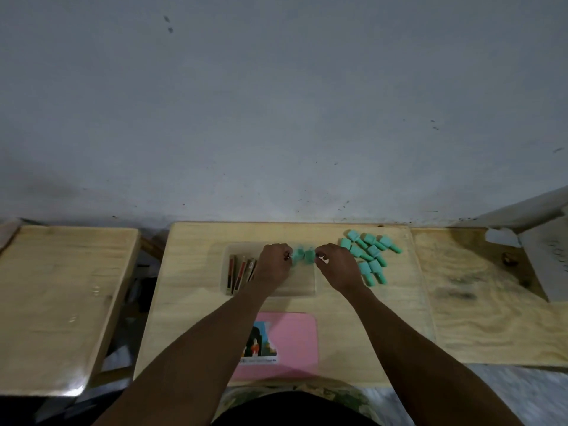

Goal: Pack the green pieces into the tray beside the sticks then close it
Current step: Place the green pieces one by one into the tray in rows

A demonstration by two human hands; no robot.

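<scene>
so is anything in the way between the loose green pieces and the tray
Nothing visible: only bare table and the right hand lie between the green pieces and the tray. The sticks lie at its left side.

This is looking like a plain, makeshift workroom. Bare plywood counters are sitting side by side against a scuffed, stained grey wall under dim light.

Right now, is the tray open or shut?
Open: the clear tray has no cover; left hand and right hand hold green pieces inside; pink lid lies apart.
</scene>
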